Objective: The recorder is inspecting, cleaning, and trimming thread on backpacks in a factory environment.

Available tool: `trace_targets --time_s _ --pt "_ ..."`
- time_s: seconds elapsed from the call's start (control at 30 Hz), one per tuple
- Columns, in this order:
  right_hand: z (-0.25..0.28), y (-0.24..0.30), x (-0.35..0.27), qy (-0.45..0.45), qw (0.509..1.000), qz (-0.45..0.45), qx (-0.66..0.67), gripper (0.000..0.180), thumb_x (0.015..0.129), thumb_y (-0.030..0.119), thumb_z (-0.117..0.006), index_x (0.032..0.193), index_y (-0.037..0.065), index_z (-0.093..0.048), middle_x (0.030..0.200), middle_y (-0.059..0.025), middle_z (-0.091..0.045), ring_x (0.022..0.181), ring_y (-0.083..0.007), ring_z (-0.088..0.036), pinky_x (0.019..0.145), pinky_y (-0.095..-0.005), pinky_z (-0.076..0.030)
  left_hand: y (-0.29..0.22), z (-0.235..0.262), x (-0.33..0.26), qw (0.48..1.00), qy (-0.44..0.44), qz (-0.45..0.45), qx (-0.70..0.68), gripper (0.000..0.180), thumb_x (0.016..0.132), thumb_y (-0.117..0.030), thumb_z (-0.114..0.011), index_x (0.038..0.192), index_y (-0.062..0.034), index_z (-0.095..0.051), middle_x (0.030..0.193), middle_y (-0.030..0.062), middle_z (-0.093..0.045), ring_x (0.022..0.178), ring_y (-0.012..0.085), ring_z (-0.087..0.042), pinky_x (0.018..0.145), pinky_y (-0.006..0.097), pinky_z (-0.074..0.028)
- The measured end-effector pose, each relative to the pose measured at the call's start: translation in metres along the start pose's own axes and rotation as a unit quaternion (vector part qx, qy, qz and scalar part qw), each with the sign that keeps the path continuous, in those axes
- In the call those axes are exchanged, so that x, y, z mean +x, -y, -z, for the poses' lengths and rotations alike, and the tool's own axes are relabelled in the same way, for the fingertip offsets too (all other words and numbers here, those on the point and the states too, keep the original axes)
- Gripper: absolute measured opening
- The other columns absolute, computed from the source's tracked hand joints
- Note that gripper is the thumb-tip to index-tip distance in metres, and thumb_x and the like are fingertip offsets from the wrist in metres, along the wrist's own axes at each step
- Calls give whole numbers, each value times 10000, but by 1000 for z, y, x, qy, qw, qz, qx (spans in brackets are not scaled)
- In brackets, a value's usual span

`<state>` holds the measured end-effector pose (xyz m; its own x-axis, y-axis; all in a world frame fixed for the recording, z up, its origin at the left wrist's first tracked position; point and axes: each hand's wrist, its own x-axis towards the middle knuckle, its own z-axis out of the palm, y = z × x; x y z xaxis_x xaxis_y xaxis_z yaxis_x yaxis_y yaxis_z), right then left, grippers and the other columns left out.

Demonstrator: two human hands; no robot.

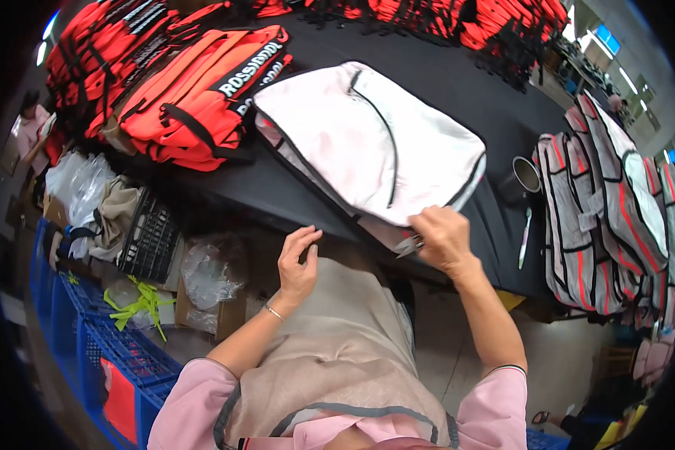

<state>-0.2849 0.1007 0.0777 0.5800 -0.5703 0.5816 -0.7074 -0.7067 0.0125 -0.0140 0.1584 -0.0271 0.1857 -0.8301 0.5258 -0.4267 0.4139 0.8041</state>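
A white-and-pale-pink fabric bag panel (375, 139) with black piping and a curved black seam lies across the dark-covered table. At its near right corner, my right hand (441, 236) is closed around small metal thread snips (409, 246), whose pointed blades show below the fingers. That hand touches the panel's edge. My left hand (300, 262) hovers in front of the table edge, apart from the panel. Its fingers are loosely bent, with the thumb standing off them and nothing held.
Orange-red bags (195, 105) with black straps are stacked at left, and more lie along the back. A metal cup (523, 180) and a toothbrush (526, 238) sit at right beside piled grey bags (604, 217). Blue crates (116, 360) stand at lower left. Another person (34, 131) is far left.
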Motion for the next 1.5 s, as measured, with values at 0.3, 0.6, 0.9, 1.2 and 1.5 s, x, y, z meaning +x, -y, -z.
trace_targets --time_s 0.3,0.6,0.9,1.2,1.5 --pt "136 -31 65 -371 888 -253 99 70 869 73 -677 864 4 -689 728 -3 -602 620 -105 -524 597 -273 -445 -26 -25 35 942 59 197 -267 531 927 -90 -643 1417 -64 -440 1053 69 -672 904 89 -629 813 222 -508" --pt "126 -42 60 -390 798 -254 383 499 1004 404 -422 1252 1 -581 1162 -128 -643 963 -242 -651 886 -353 -511 -120 -102 185 982 101 -99 -122 814 927 -424 -578 1518 -13 -197 1559 280 -174 1470 360 -159 1188 418 -151" --pt "-14 -78 26 -518 472 -456 549 186 919 259 -665 889 76 -656 829 -20 -648 682 -153 -627 603 -315 -525 -40 -85 204 989 128 3 -72 409 1000 -286 -463 1252 10 -595 1366 229 -519 1283 349 -475 1087 383 -353" --pt "-67 50 -53 -321 529 -624 477 234 932 47 -559 1162 7 -571 1115 -52 -573 600 -43 -417 483 -218 -317 -4 46 127 975 -70 -177 116 245 930 -39 -538 1139 -10 -663 1112 164 -673 1085 294 -622 949 369 -470" --pt "-35 42 42 -87 976 -176 95 307 726 16 -740 1013 97 -665 903 -61 -611 700 -251 -605 614 -352 -483 39 18 42 957 -107 197 -184 204 946 -8 -535 1134 22 -609 1040 55 -657 908 117 -616 832 251 -504"
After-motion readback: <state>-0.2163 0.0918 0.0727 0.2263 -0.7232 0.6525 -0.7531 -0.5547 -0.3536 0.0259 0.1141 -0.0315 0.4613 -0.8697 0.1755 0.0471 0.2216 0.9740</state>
